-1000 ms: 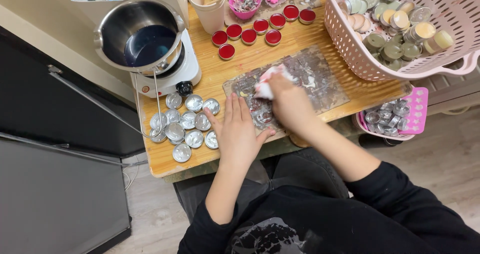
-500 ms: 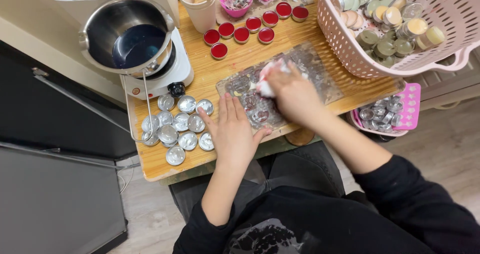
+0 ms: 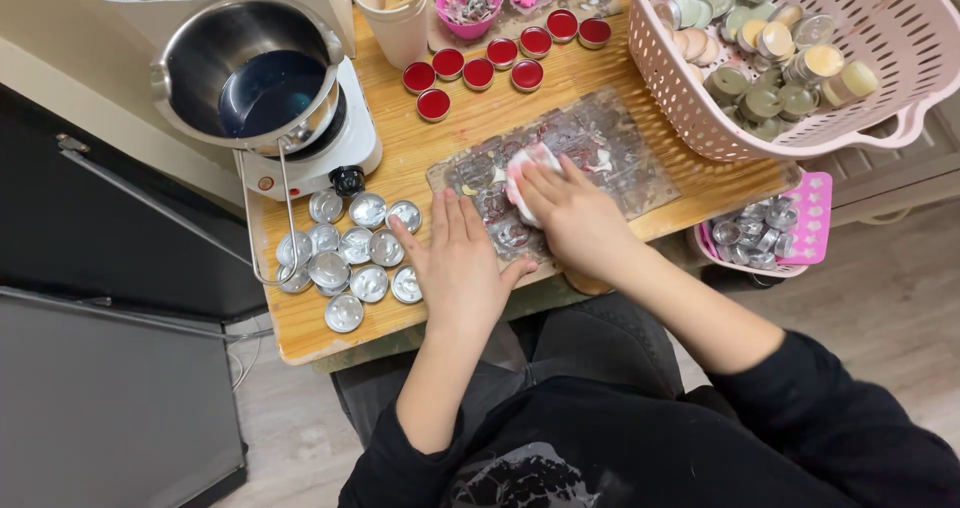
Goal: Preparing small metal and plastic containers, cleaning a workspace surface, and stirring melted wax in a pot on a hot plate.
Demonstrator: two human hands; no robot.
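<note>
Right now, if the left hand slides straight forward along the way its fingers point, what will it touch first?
Most likely the clear plastic sheet: the left hand lies flat at its near edge, fingers pointing up the table. Beyond that stand the red-filled tins. The empty silver tins sit off to its side.

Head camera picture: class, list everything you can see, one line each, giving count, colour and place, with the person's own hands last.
Metal pot: one, silver, dark liquid inside, on the hotplate at the table's back left.
Hotplate: one, white, under the pot.
Empty tins: about a dozen, silver, front left of the table.
Filled tins: seven, red, in two rows at the back.
Plastic sheet: one, clear, stained, table centre.
Large basket: one, pink, back right, holding lidded tins.
Small basket: one, bright pink, below the table edge at right.
Cup: one, cream, back centre.
Left hand: flat on the sheet's near edge.
Right hand: pressing a white wad on the sheet.
</note>
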